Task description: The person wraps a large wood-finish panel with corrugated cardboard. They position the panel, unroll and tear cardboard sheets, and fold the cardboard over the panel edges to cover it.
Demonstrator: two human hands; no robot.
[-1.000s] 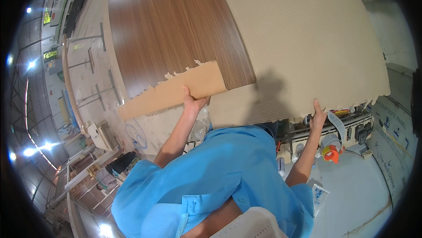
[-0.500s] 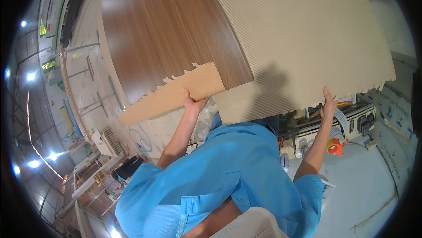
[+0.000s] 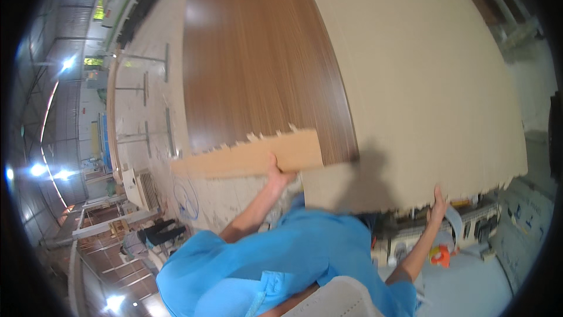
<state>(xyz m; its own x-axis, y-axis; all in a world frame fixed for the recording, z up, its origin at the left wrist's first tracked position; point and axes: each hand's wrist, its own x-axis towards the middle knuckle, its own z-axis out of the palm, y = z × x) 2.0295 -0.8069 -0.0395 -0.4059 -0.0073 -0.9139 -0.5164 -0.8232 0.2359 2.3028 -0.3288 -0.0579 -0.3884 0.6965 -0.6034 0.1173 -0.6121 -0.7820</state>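
A large sheet of tan corrugated cardboard [image 3: 434,88] spreads across the right side, its near edge torn and ragged. Beside it on the left lies a brown wood-grain panel [image 3: 264,59]. Across the panel's near end runs a tan cardboard strip [image 3: 246,154] with a torn upper edge. My left hand [image 3: 280,175] grips that strip near its right end, thumb on top and fingers hidden beneath. At the big sheet's near edge, my right hand [image 3: 437,205] holds the cardboard, thumb upward on its face; the other fingers are mostly hidden.
Below the sheet's near edge, a shelf or bench [image 3: 469,232] carries tools and small items, with an orange tape dispenser [image 3: 440,255] close to my right forearm. A pale slatted unit [image 3: 141,189] and a coiled blue hose [image 3: 189,203] lie on the left. Another person [image 3: 155,235] is at lower left.
My view has tilted and swung, so the panel, cardboard and both hands appear lower in the picture. Each hand keeps its hold on the cardboard.
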